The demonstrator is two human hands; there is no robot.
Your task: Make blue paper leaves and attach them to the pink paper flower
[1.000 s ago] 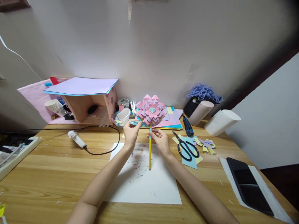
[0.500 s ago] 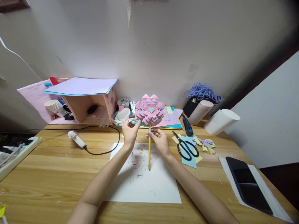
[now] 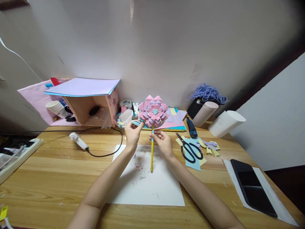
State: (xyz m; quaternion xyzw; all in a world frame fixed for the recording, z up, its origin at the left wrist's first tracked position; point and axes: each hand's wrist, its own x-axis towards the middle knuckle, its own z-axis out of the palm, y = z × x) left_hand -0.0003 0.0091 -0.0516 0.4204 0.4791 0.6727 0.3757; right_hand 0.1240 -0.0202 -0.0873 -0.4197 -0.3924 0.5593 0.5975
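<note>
A folded paper flower (image 3: pixel 153 109) in pink and lilac, with a small blue heart at its centre, stands upright on a yellow stick (image 3: pixel 152 156). My right hand (image 3: pixel 162 143) pinches the stick below the flower, where it is wrapped in pale blue. To the left, my left hand (image 3: pixel 132 133) is closed with thumb and fingers on a light-blue striped paper piece (image 3: pixel 137 123) beside the lower petals. Below both hands lies a white sheet (image 3: pixel 147 194) marked with coloured smudges, and the stick's lower end is above it.
Black-handled scissors (image 3: pixel 190 149) rest on paper scraps at right, near a blue utility knife (image 3: pixel 191 127). A black phone (image 3: pixel 252 187) lies further right. Paper rolls (image 3: pixel 227 123) stand behind. At left are an open box (image 3: pixel 90 101), a white plug (image 3: pixel 78 141) with black cord and a power strip (image 3: pixel 21 160).
Almost nothing differs. The lower end of the yellow stick has shifted slightly left, and the flower is a touch higher in view. Both hands keep their grips.
</note>
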